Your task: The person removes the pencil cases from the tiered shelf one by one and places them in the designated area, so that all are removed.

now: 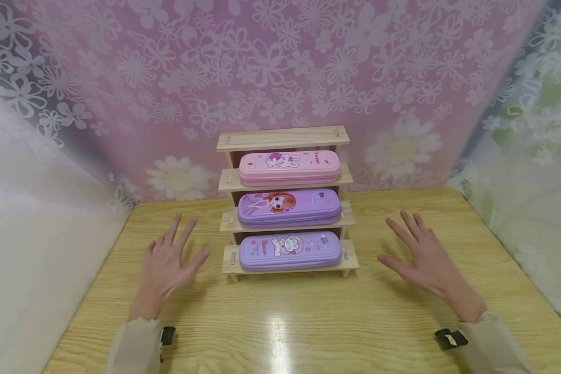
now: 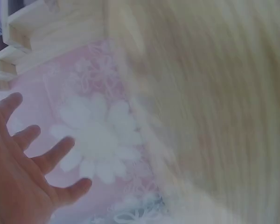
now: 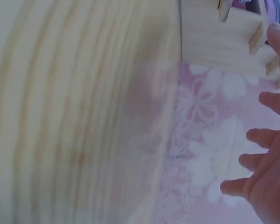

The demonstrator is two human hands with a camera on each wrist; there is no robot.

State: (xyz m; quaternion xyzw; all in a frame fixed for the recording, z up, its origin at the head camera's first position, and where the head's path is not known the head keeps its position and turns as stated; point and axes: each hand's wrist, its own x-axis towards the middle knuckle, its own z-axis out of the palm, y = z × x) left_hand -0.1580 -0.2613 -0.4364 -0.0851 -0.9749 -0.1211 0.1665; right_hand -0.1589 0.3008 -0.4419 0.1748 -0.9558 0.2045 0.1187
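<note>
A stepped wooden rack [image 1: 282, 136] stands on the table, holding three zipped pencil cases one above another. The upper one is a pink pencil case [image 1: 290, 165] with a rabbit picture. On the middle step lies a purple pencil case [image 1: 304, 208] showing a red-haired doll. The lowest step bears a lavender pencil case [image 1: 318, 252] with an astronaut-like figure. To the left of the rack, my left hand [image 1: 168, 262] hovers with spread fingers and holds nothing. My right hand [image 1: 425, 262] is likewise spread and holding nothing, to the right of the rack. Neither hand touches the rack.
The wood-grain table [image 1: 271, 317] reaches under both arms. A pink flowered curtain [image 1: 262, 78] hangs behind the rack, and pale sheeting [image 1: 37, 208] closes off the left side. A flowered translucent sheet [image 1: 533, 156] borders the right.
</note>
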